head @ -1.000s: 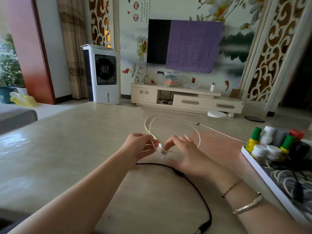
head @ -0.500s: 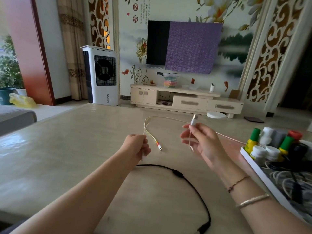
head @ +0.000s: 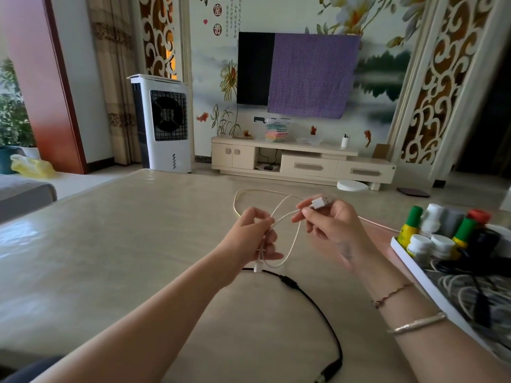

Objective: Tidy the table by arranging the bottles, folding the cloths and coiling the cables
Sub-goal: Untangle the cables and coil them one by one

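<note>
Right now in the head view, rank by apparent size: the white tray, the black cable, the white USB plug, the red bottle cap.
1. white tray, cropped by the frame
2. black cable, long but thin
3. red bottle cap and white USB plug in the right hand: look alike, unranked

White cable (head: 290, 239), black cable (head: 318, 305), beige table (head: 138, 244), green-capped bottles (head: 413, 217) (yellow bodies)

Beyond the hands, a floral mural wall (head: 387, 59) carries a television (head: 255, 67) half-draped in purple cloth (head: 312, 76), above a cream cabinet (head: 304, 164). A white air cooler (head: 163, 123) stands left of it.
</note>
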A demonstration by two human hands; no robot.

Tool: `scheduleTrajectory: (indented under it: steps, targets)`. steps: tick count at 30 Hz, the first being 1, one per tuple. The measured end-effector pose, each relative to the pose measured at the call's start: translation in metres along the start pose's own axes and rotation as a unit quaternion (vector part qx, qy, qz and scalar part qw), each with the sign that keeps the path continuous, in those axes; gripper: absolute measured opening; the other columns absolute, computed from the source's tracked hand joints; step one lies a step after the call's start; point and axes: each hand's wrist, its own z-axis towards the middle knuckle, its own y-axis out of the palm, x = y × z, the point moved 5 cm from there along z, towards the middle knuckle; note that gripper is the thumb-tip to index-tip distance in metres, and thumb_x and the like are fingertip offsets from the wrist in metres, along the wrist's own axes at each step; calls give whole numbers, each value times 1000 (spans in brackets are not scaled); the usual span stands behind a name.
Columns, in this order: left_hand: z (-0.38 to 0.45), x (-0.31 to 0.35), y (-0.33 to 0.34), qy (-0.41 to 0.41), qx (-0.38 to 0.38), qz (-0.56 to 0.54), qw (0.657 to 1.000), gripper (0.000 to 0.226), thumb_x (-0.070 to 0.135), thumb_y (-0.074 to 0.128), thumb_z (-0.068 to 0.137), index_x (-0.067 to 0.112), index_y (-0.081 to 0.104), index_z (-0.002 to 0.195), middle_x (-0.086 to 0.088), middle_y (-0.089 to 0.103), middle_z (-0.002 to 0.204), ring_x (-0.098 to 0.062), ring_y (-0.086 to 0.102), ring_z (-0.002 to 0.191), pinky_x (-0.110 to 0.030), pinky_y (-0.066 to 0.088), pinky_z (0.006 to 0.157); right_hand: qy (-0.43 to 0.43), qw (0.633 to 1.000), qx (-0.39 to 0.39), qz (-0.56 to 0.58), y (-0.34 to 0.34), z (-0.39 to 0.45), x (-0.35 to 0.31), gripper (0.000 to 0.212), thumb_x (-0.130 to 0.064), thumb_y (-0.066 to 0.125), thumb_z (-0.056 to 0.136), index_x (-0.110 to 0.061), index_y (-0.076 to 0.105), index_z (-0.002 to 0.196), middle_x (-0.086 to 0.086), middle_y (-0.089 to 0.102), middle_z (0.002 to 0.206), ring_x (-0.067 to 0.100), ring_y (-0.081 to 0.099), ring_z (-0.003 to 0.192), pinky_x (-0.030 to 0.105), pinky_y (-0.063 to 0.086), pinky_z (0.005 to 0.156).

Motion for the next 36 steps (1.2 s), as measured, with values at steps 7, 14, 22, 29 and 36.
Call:
scheduleTrajectory:
  steps: [7, 14, 22, 29, 36]
  targets:
    - [10, 5, -18, 61, 56, 343, 936, 8, 18, 49, 96, 17, 53, 89, 3, 53, 61, -12, 39, 44, -16, 29, 37, -5, 979, -24, -204, -2, 4, 22, 13, -10, 71, 83, -15, 61, 90, -1, 70, 76, 10, 64, 74, 21, 44, 67]
    - [5, 3, -16, 127, 27, 523, 842, 12, 18, 53, 92, 22, 64, 91, 4, 62, 85, -10, 53, 62, -23, 42, 55, 46, 922, -135, -360, 7, 4, 47, 35, -22, 62, 91, -30, 50, 123, -7, 66, 74, -4, 51, 57, 12, 36, 54]
    - [-1, -3, -20, 112, 37, 587, 801, 23, 17, 54, 94, 26, 68, 109, 3, 64, 101, -22, 63, 92, -34, 53, 80, 52, 852, -100, -511, -3, 5, 37, 11, -26, 62, 90, -25, 68, 81, -3, 54, 94, 15, 45, 100, 29, 43, 79]
    - [-8, 25, 21, 146, 37, 464, 873, 19, 11, 56, 95, 15, 70, 106, -9, 69, 77, -11, 62, 51, -23, 51, 50, 111, 927, -66, -351, -67, -2, -3, 10, -12, 59, 94, -8, 63, 87, 7, 69, 78, 25, 72, 66, 29, 55, 49]
    - [-14, 43, 156, 176, -44, 311, 933, 12, 11, 61, 93, 6, 71, 97, -5, 60, 59, -6, 56, 36, -19, 46, 39, 74, 924, 44, -373, -208, -38, -45, 5, -17, 69, 88, -18, 69, 83, 3, 69, 73, 4, 63, 47, 18, 47, 41]
